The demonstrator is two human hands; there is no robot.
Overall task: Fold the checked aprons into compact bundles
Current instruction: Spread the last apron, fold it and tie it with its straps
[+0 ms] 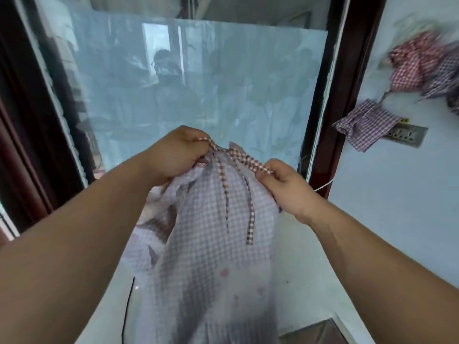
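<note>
A pale checked apron (211,244) hangs down in front of me, held up at its top edge. My left hand (178,152) grips the top of the cloth together with one end of a checked strap (246,158). My right hand (285,184) pinches the other end of that strap and a fold of the apron beside it. Two thinner checked ties (250,219) dangle loose over the front of the cloth. The apron's lower part runs out of view at the bottom.
Behind the apron stands a frosted glass door (198,83) in a dark wooden frame (330,95). On the white wall to the right hang several more checked aprons (365,122) and a red checked one (409,68), over a wall socket (407,134). A thin black cable (128,309) lies lower left.
</note>
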